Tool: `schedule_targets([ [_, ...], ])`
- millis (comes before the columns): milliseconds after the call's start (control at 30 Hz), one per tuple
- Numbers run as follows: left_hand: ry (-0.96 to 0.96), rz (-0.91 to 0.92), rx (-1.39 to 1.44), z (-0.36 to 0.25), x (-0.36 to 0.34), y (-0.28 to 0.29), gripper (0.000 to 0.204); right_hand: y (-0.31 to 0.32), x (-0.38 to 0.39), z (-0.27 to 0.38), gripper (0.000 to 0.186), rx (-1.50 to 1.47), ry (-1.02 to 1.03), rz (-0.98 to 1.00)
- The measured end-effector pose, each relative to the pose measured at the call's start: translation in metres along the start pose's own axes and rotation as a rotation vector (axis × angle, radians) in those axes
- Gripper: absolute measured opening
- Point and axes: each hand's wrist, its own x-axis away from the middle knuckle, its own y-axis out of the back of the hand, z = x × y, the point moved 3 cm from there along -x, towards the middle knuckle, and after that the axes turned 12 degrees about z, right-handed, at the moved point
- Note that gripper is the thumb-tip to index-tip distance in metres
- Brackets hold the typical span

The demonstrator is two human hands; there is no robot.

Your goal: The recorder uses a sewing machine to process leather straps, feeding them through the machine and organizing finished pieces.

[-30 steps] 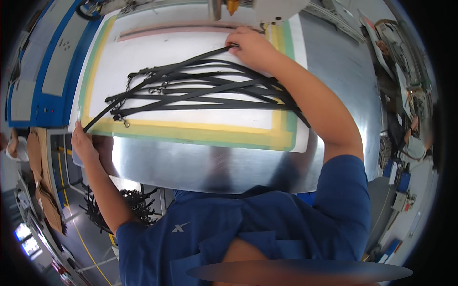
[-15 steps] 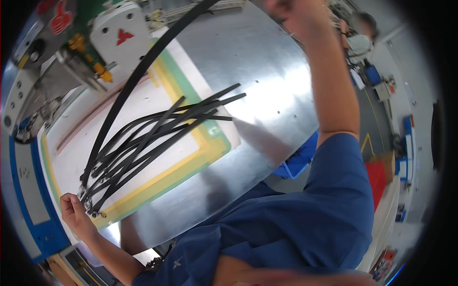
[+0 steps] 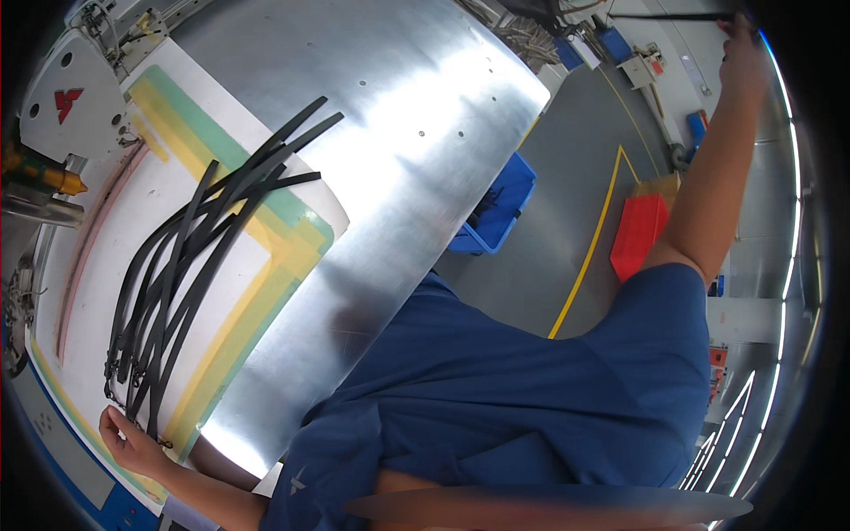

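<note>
A bundle of several black straps (image 3: pixel 190 265) lies fanned across a white mat with a yellow and green border (image 3: pixel 292 252) on a shiny metal table (image 3: pixel 416 133). My left hand (image 3: pixel 124 440) is at the bundle's near end, at the mat's lower left corner, with its fingers closed on the strap ends and their small buckles. My right hand (image 3: pixel 742 46) is stretched far out to the upper right, away from the table. It grips a single black strap (image 3: pixel 664 16) that runs as a thin line leftward from the fist.
A white sewing machine head (image 3: pixel 71 97) stands at the mat's far left. Beyond the table's edge are a blue bin (image 3: pixel 498 208), a red bin (image 3: pixel 639 234) and a yellow line (image 3: pixel 589 243) on the grey floor. Benches with clutter line the top right.
My right hand left the far end of the bundle and swung up and out to the right with one strap. My left hand stayed on the strap ends. The view turned.
</note>
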Motion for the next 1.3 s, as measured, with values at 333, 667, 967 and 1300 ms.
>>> schedule_targets([
  [333,0.003,0.054,-0.003,0.015,-0.002,-0.007,0.035,0.034,-0.021,-0.324,0.052,0.972,-0.35,0.114],
  [667,0.004,0.146,0.18,0.044,0.0,-0.085,0.03,0.104,0.123,-0.51,0.04,0.891,-0.63,0.584],
  [967,-0.015,0.057,0.01,0.001,0.007,-0.016,0.029,-0.144,0.278,-0.315,0.026,0.202,-0.882,0.559],
  [1300,-0.209,0.288,-0.068,-0.04,0.007,0.003,0.019,-0.142,0.289,-0.395,0.037,0.692,-0.621,0.794],
])
